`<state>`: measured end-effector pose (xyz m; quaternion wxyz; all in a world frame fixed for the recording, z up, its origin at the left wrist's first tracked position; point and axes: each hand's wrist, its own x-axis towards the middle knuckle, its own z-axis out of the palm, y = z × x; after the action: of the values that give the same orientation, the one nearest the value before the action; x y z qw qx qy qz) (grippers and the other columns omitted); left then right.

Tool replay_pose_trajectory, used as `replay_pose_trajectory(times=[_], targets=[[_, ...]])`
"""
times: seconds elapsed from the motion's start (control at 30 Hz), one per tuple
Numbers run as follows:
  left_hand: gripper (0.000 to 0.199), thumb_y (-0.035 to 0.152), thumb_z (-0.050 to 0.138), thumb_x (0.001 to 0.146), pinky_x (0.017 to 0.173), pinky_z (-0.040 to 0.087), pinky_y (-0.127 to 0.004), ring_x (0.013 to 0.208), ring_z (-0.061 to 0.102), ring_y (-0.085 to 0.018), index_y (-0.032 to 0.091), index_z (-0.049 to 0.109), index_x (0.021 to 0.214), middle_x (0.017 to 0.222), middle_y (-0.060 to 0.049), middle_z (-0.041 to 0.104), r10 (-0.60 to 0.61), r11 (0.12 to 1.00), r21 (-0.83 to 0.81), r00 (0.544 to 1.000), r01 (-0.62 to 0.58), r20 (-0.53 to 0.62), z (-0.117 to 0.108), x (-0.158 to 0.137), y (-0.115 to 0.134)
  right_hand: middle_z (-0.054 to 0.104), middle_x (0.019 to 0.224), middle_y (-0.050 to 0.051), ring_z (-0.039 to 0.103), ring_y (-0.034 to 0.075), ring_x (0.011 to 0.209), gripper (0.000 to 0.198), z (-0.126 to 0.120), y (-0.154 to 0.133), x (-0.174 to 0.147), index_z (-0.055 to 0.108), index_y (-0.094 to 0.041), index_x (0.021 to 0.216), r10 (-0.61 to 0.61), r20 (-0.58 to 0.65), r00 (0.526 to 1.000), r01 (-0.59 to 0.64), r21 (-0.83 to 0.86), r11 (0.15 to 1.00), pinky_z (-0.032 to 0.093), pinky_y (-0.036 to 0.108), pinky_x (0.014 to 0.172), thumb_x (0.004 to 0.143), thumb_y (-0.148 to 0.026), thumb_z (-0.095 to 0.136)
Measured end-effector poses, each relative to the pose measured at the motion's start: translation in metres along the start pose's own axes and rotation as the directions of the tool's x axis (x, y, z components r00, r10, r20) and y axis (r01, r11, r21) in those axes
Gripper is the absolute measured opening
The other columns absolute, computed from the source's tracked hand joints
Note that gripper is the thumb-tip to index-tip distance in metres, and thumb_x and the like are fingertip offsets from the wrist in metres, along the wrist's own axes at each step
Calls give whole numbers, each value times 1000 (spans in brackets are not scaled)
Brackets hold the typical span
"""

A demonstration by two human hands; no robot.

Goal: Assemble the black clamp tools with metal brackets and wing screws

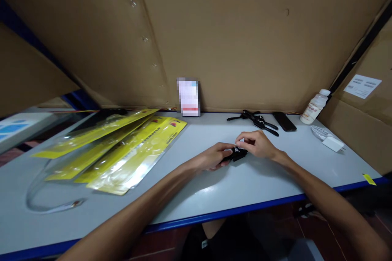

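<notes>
A black spokeshave (238, 155) with a small silvery part on top is held low over the table between my hands. My left hand (217, 156) is closed round its left end, which the fingers hide. From above right, my right hand (256, 143) pinches at the small silvery fittings on its upper side; the exact contact is too small to make out. Behind my hands lie more black spokeshaves (260, 122), crossed over one another near the back wall.
Yellow-backed clear plastic packages (131, 151) fan out on the left, near a pale cable (45, 211). Along the back right are a black phone (284, 121), a white bottle (315, 107) and a white charger (332, 143). A blurred card (189, 98) stands against the cardboard wall (232, 40).
</notes>
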<state>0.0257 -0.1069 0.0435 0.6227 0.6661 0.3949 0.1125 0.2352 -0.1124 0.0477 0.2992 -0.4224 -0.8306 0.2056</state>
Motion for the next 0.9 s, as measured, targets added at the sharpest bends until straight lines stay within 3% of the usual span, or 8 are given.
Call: replay_pose_trajectory(times=[0.07,0.17,0.37,0.5,0.6,0.77,0.9], targets=[[46,37,46,94,34,13,-18,37,22,-5,15,53,133,57,8,41,6,1000,5,1000,-6,0,0,0,0,57,60,-3,37,9,53,24,-5,2,0,76,-18,100,-28,58,998,24,71,997,29,23,53,93,-32,58],[46,38,47,94,34,13,-18,36,23,-5,14,53,133,57,8,42,6,1000,3,1000,-6,-4,0,0,-1,69,74,0,44,10,56,25,-5,2,-1,77,-19,103,-62,96,993,54,82,995,32,24,55,94,-28,56],[43,38,48,93,34,15,-18,36,24,-5,15,55,128,57,8,42,6,1000,-6,1000,-6,5,-1,2,-2,60,62,-2,45,10,56,21,-2,2,-3,78,-20,100,-49,64,997,53,-68,996,34,25,58,92,-29,60],[38,38,47,93,34,14,-18,36,24,-5,13,57,121,57,8,42,4,1000,-4,1000,-4,0,-1,1,0,71,84,1,55,12,67,25,-6,2,-3,76,-25,111,-126,144,981,132,-28,991,40,27,66,92,-24,59],[35,37,46,94,34,14,-18,36,23,-4,14,58,117,57,8,40,-9,1000,-5,1000,9,6,-1,-1,3,74,95,2,58,13,72,26,-8,2,-3,76,-27,112,-123,179,976,124,5,992,42,28,70,90,-23,63],[37,41,49,92,33,14,-17,36,23,-4,14,58,115,57,8,41,-2,1000,-12,1000,3,11,-2,0,1,70,79,0,53,11,63,21,-7,3,-2,77,-24,107,-54,159,986,54,5,999,38,26,63,88,-26,67],[39,45,51,90,33,13,-17,36,22,-4,15,58,115,57,8,41,24,1000,-20,999,-23,25,-2,1,0,58,62,-4,46,10,57,9,0,1,-2,74,-19,88,-12,100,995,19,-69,997,32,24,58,86,-27,70]])
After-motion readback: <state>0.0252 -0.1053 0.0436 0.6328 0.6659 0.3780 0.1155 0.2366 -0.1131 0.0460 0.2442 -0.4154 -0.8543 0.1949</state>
